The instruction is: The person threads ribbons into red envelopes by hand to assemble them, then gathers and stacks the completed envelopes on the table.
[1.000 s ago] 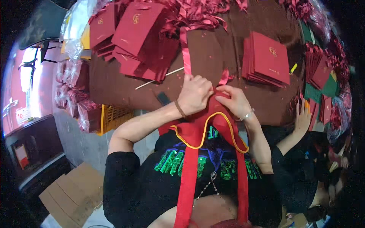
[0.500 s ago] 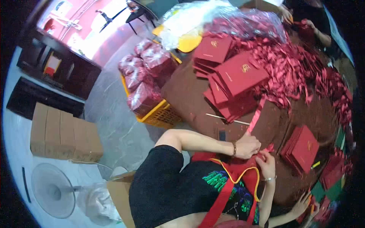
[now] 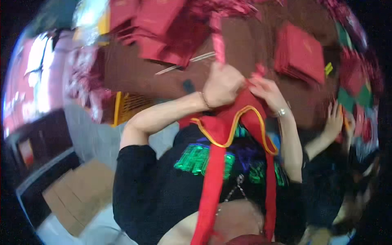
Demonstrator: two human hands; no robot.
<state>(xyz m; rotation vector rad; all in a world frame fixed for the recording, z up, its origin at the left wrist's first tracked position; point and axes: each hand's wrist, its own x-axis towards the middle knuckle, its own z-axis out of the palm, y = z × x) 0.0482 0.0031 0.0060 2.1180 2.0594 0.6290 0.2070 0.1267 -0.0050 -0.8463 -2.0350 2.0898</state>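
My left hand [image 3: 223,86] is closed in a fist around a red satin ribbon [image 3: 219,43], whose long strip runs from the fist to the far side of the table. Close beside it, my right hand [image 3: 266,89] pinches the ribbon, and a short red end [image 3: 259,71] sticks up past its fingers. Motion blur hides exactly how the ribbon lies between the fingertips. Both hands are in front of my chest, at the near edge of the brown-covered table [image 3: 241,38], just above the red apron [image 3: 212,124] with yellow trim that I wear.
Red folders are stacked at the right [image 3: 300,53] and far left [image 3: 161,18]. Thin pale sticks [image 3: 188,62] and a small yellow item [image 3: 328,68] lie on the table. A yellow crate [image 3: 118,108] and cardboard boxes [image 3: 79,192] stand left. A co-worker's hand [image 3: 335,122] is at right.
My view has turned and tilted, so the hands and table appear higher and further left, with more of my torso showing. Both hands still grip the ribbon close together.
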